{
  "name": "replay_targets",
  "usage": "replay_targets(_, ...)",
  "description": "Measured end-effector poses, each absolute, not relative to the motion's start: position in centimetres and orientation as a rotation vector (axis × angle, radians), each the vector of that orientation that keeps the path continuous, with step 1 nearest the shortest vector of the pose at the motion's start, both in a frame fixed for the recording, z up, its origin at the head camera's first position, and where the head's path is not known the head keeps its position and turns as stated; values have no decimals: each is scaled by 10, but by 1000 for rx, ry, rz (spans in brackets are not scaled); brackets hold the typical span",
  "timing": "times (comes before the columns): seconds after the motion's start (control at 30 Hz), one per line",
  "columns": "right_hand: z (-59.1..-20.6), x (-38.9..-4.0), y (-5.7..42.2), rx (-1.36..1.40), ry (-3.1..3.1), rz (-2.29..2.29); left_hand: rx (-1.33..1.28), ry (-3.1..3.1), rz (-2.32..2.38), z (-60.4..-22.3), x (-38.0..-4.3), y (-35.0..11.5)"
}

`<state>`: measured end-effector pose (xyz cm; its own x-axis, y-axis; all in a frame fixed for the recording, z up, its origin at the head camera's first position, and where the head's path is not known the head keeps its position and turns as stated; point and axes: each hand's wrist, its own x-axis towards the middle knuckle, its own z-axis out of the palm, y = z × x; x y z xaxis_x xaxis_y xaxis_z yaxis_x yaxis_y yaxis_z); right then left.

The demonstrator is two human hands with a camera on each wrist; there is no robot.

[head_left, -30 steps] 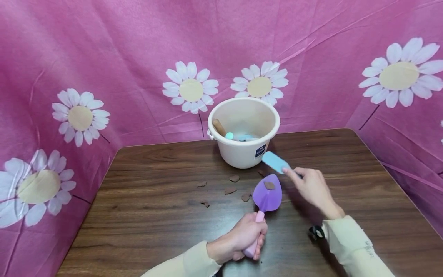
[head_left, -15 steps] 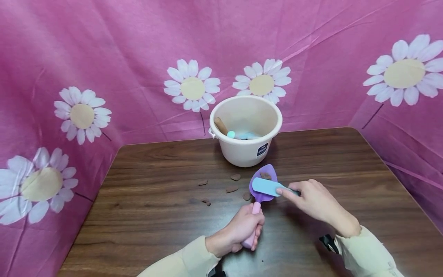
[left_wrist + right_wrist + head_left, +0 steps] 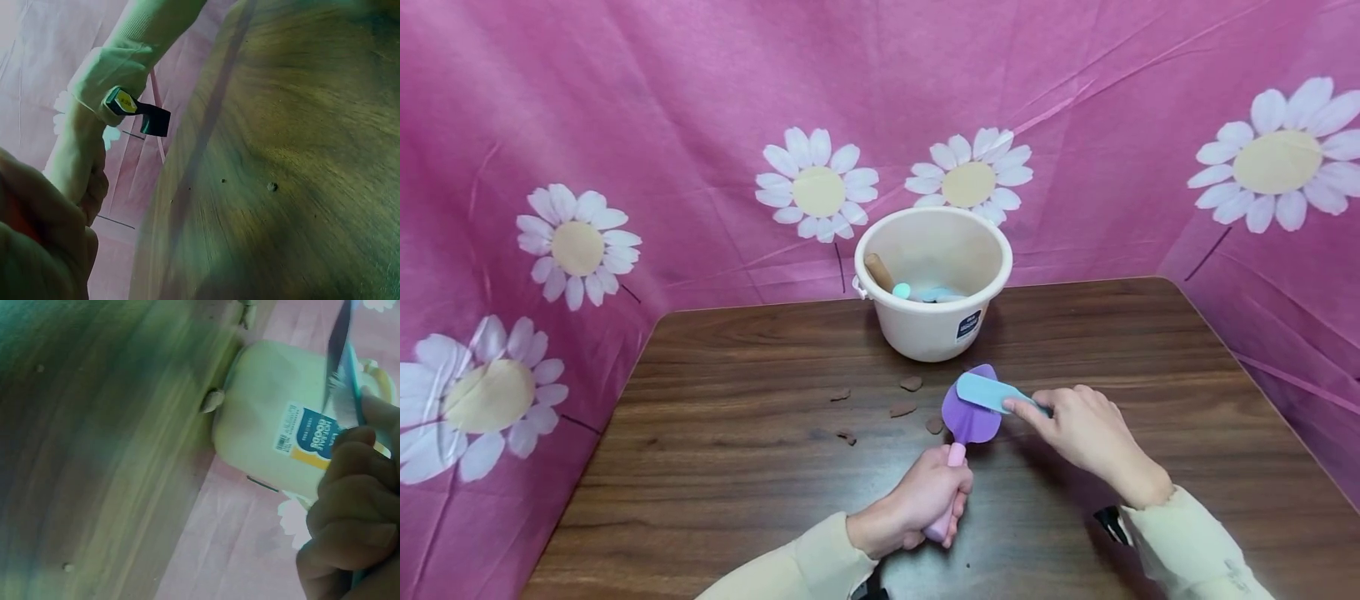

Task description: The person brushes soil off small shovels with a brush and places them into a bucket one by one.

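My left hand point(image 3: 928, 496) grips the pink handle of a purple trowel point(image 3: 976, 427), its blade lying low over the table. In my right hand point(image 3: 1093, 437) is a light blue brush point(image 3: 988, 392), held over the trowel's blade, with pale bristles showing in the right wrist view. The brush covers the blade's upper part, and no brown flake can be seen on the blade. Several brown flakes lie left of the trowel, among them one flake point(image 3: 902, 409) and another close beside the blade. In the left wrist view, the fingers point(image 3: 47, 219) of my left hand fill the lower left.
Behind the trowel stands a cream bucket point(image 3: 925, 332) holding a brown wooden handle point(image 3: 877, 272) and light blue items. The wooden table point(image 3: 715, 433) backs onto pink cloth point(image 3: 700, 100) printed with daisies. Tiny crumbs dot the tabletop in the wrist views.
My right hand has brought the brush left from beside the bucket onto the blade, then slightly up along it. A brown flake on the blade has gone out of sight.
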<state>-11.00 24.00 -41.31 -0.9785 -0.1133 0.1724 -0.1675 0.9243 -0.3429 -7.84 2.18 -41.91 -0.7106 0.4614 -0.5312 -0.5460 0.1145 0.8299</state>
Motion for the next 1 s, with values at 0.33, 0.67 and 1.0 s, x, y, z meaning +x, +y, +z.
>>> replay_targets(0.33,-432,-119,246,119,-2805,565,-135,1492,1744,-420,-72,24)
replay_targets(0.67,-441,-121,268,-10,-2858,651,-62,1458,1747,-405,-71,24)
replay_targets(1.0,-420,-116,253,82,-2830,749,-139,1551,1768,-420,-77,17)
